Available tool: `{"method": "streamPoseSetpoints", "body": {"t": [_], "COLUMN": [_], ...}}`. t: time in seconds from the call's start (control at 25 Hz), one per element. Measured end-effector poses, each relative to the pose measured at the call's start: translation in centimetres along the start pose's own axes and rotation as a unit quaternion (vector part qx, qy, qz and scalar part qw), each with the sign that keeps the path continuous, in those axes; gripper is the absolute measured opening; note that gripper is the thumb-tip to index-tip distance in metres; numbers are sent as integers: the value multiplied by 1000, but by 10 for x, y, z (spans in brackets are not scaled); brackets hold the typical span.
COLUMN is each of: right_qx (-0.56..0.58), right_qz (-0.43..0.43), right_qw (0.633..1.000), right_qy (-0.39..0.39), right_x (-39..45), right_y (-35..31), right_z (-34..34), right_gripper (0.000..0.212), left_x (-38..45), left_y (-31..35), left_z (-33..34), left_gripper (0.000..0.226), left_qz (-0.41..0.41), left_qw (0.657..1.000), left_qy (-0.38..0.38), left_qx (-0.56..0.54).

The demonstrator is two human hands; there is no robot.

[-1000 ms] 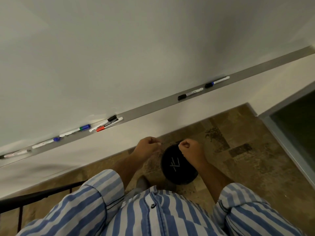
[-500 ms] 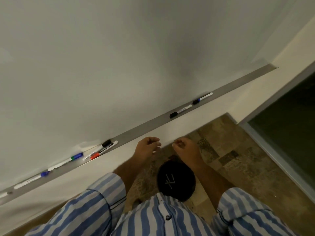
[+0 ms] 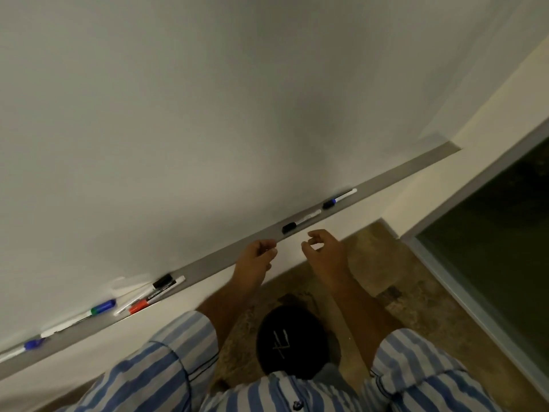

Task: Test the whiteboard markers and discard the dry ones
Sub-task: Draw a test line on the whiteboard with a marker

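A white whiteboard (image 3: 208, 114) fills the upper view, with a grey marker ledge (image 3: 214, 263) running diagonally below it. Several markers lie on the ledge: a black-capped one (image 3: 300, 222) just beyond my hands, a blue one (image 3: 338, 198) farther right, black (image 3: 162, 282) and red (image 3: 148, 301) ones at the left, then a green-blue one (image 3: 101, 307) and a blue one (image 3: 29, 344). My left hand (image 3: 258, 257) hovers at the ledge with loosely curled fingers, holding nothing. My right hand (image 3: 323, 251) is raised just below the black-capped marker, fingers relaxed and empty.
A black round bin (image 3: 292, 340) stands on the brown stone floor (image 3: 416, 292) between my arms. A cream wall band (image 3: 371, 215) runs under the ledge. At the right is a dark glass panel (image 3: 490, 248) in a grey frame.
Both hands have risen from above the bin up to the ledge, and the right hand's fingers have loosened. The view has tilted upward along the board.
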State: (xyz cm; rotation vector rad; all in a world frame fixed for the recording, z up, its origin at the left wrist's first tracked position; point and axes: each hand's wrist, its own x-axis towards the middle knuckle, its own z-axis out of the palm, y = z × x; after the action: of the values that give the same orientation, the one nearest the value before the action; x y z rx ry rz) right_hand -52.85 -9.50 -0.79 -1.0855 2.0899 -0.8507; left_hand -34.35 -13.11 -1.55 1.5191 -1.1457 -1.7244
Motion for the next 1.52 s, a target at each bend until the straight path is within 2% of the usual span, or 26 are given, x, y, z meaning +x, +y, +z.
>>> {"method": "streamPoseSetpoints", "body": {"t": [0.08,0.2,0.4,0.56,0.64,0.76,0.92,1.12,1.32,1.4,1.52], "right_qx": [-8,-3,-47,-103,-111,-102,-56,-86,-113,-114,-93], "right_qz": [-6,-20,-85,-89,-88,-90,-74,-112,-158,-156,-197], "right_qw": [1000,998,986,968,960,955,967,960,949,946,944], "right_qy": [-11,-63,-133,-209,-241,-264,-237,-243,-249,-259,-249], "right_x": [26,64,117,153,163,171,171,180,190,191,188], "right_y": [5,11,26,38,39,42,42,46,51,49,41], "right_z": [-6,-17,-31,-34,-34,-31,-23,-26,-32,-34,-40], "right_gripper": [38,40,58,71,73,63,40,40,24,21,17], "left_x": [12,29,58,74,76,80,84,88,89,87,80], "left_y": [4,14,17,19,24,31,31,32,29,28,37], "left_z": [12,36,66,82,87,96,109,112,111,113,115], "left_gripper": [29,34,41,52,49,25,11,3,23,41,29], "left_qz": [11,17,-35,-87,-92,-89,-93,-75,-87,-85,-32], "left_qw": [1000,997,986,977,975,972,973,967,970,973,965], "left_qy": [9,77,160,179,179,188,179,194,181,172,197], "left_qx": [13,3,38,70,92,105,111,149,139,127,168]}}
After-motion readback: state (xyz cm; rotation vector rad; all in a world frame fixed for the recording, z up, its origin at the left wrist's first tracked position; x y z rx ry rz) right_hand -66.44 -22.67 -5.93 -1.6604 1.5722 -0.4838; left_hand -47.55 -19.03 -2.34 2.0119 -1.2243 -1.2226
